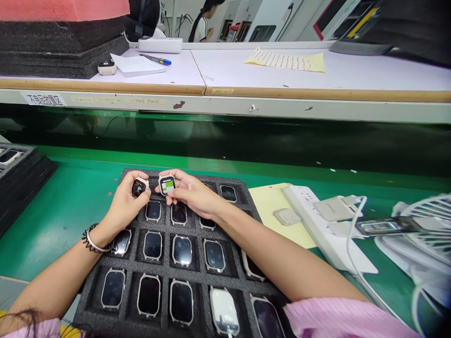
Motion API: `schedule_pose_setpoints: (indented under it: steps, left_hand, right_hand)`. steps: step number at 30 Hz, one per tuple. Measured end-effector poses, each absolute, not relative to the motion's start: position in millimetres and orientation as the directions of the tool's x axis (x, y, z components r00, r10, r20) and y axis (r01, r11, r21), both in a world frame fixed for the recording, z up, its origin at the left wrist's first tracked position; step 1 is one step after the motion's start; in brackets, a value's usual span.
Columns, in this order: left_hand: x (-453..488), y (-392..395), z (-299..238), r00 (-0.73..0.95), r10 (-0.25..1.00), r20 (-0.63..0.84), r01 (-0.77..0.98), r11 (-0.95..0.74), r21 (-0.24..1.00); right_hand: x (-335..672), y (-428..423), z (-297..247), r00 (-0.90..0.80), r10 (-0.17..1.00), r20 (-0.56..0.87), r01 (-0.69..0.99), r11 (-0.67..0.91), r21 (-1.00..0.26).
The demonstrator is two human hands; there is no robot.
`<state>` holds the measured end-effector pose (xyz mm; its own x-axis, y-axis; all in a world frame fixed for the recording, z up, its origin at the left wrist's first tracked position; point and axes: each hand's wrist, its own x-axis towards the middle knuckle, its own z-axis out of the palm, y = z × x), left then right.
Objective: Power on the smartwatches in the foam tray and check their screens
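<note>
Over the far edge of a dark foam tray (134,271), each of my hands holds a smartwatch body without a strap. My left hand (127,199) grips a watch (139,188) whose dark screen shows a small bright graphic. Just to its right, my right hand (188,190) pinches another watch (167,185), its screen lit green and white, with the thumb on the lower part of the display. Below them, rows of watches (182,250) lie face up in the tray's pockets, mostly with dark screens. My right forearm hides some pockets.
Right of the tray lie a yellow sheet (271,206), a white power strip (327,234) with plugs and cables, and a white fan (426,220). Another foam stack (21,183) stands at left. A raised shelf (225,70) spans the back, holding papers and a pen (157,59).
</note>
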<state>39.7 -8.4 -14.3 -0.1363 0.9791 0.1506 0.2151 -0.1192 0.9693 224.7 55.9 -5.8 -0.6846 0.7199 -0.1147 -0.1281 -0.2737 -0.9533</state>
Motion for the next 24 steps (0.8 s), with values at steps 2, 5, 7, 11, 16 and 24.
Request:
schedule_pose_setpoints:
  steps: [2, 5, 7, 11, 16, 24]
  left_hand:
    - [39.0, -7.9, -15.2, -0.136, 0.978, 0.159, 0.224, -0.127, 0.966]
    - [38.4, -7.9, -15.9, -0.124, 0.979, 0.164, 0.252, -0.129, 0.959]
    - [38.2, -8.4, -15.7, -0.119, 0.979, 0.163, 0.275, -0.126, 0.953]
    - [38.1, -9.4, -15.2, -0.115, 0.979, 0.166, 0.293, -0.126, 0.948]
    - [37.7, -9.4, -15.4, -0.111, 0.977, 0.181, 0.307, -0.139, 0.941]
    - [37.9, -9.0, -15.7, -0.120, 0.976, 0.182, 0.310, -0.137, 0.941]
  right_hand:
    - [224.8, 55.8, -5.4, -0.685, 0.719, -0.113, -0.126, -0.270, -0.955]
    - [225.1, 55.8, -5.2, -0.685, 0.720, -0.112, -0.121, -0.264, -0.957]
    - [225.2, 55.8, -5.5, -0.687, 0.718, -0.111, -0.118, -0.261, -0.958]
    - [225.4, 55.6, -6.7, -0.693, 0.713, -0.105, -0.117, -0.256, -0.960]
    - [225.2, 55.5, -7.0, -0.695, 0.712, -0.101, -0.110, -0.244, -0.964]
    - [225.2, 56.1, -7.5, -0.698, 0.710, -0.093, -0.114, -0.239, -0.964]
